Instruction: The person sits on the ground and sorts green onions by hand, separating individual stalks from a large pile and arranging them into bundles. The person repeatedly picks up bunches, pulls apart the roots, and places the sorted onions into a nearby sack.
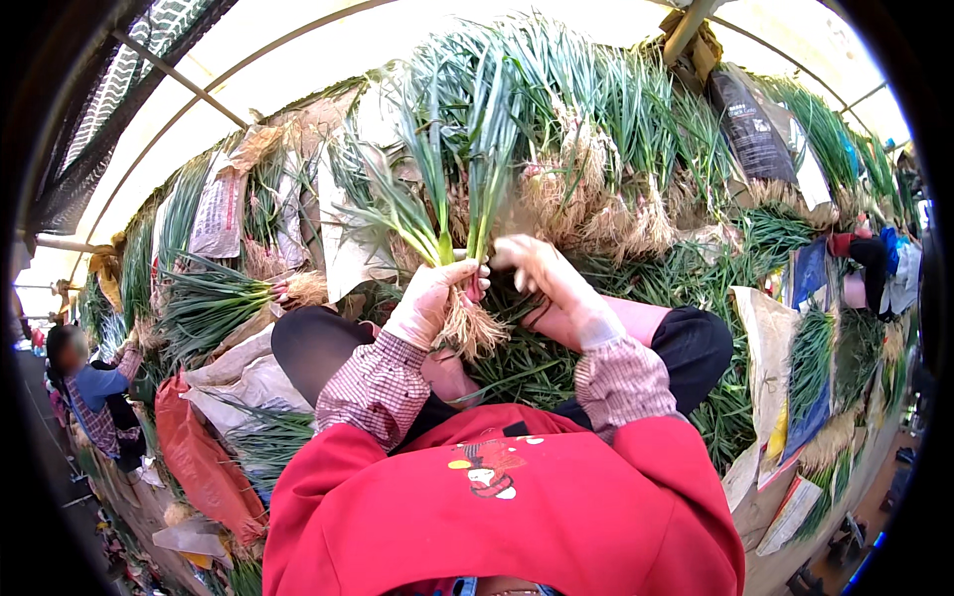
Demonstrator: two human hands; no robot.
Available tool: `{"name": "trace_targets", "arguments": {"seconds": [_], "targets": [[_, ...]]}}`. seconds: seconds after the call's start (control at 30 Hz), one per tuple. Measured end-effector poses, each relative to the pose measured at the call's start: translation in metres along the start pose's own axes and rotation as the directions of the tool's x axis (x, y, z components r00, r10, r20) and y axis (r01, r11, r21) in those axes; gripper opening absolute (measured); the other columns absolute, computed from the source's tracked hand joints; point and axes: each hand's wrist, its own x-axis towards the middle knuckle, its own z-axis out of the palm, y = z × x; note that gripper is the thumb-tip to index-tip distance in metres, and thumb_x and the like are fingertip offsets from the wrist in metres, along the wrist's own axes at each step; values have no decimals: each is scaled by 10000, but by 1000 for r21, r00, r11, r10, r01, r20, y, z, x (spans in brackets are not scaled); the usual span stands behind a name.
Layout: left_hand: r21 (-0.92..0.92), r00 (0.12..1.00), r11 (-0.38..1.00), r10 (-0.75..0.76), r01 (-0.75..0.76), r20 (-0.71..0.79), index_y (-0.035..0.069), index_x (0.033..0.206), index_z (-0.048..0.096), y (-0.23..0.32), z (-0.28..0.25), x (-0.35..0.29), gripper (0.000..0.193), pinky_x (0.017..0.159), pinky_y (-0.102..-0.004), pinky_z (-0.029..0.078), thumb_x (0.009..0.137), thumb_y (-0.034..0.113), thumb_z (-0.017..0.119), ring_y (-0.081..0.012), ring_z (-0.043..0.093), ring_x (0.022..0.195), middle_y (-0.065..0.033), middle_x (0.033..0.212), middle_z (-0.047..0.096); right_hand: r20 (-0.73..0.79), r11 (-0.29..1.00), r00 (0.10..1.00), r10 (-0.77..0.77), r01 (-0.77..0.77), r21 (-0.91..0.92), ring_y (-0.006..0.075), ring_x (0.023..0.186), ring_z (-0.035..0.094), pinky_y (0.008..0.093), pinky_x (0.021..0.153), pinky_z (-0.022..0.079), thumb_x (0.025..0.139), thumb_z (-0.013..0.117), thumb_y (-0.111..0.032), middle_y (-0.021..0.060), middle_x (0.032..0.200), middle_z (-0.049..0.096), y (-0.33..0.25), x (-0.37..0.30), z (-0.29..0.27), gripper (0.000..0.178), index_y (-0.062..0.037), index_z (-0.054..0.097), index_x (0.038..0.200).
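From my feed the scene is bright: daylight pours through the translucent tunnel roof (pixel 298 40), which glares almost white. Shadows are soft. Fisheye bending curves the roof hoops, the rim falls to black, and the green onion pile (pixel 596 119) blurs toward the edges.

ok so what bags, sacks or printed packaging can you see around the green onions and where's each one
Dark printed bag: upper right, on the onion heap, black with pale print.
Pale printed sack: upper left among the greens, white-grey, crumpled.
Orange sack: lower left, beside the knee, long and wrinkled.
Blue bag: right side, flat.
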Motion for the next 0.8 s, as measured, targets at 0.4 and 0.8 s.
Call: {"name": "trace_targets", "arguments": {"seconds": [0.4,0.8], "targets": [[-233,990,971,89,-62,106,-16,1099,557,-9,-10,-8,198,640,-348,550,927,82,545,-218,634,681,-126,846,643,-355,737,930,-100,309,602,64,722,587,189,648,481,950,580,-169,19,899,659,36,35,40,115,-64,622,975],[106,959,986,148,-126,-240,-25,954,614,-50,-4,-23,165,527,-268,509,852,97,659,-157,600,561,-102,720,645,-72,682,996,-57,-13,-731,323,961,648,384,867,488,831,613,-389,193,965,670,-27,29,21,381,-49,635,1003]]}}
